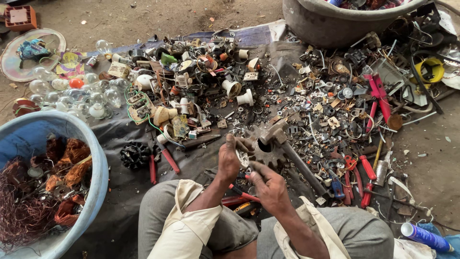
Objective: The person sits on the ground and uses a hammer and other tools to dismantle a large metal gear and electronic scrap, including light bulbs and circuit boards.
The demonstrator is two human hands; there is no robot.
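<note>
I sit over a dark sheet strewn with scrap. My left hand [230, 158] is closed on a small whitish part [243, 157], pressing it against a rusty toothed gear [265, 148]. My right hand [269, 187] pinches a thin red-handled tool [243, 194] just below that part. A hammer [292, 158] lies with its head on the gear and its handle running down to the right. My knees and pale sleeves fill the bottom of the view.
A blue tub [98, 163] of copper wire coils stands at left. Glass bulbs [76, 93] lie at far left, white sockets [239, 93] in the middle, red pliers [357, 180] and metal bits at right. A grey basin [330, 24] sits at top. A spray can [426, 236] lies bottom right.
</note>
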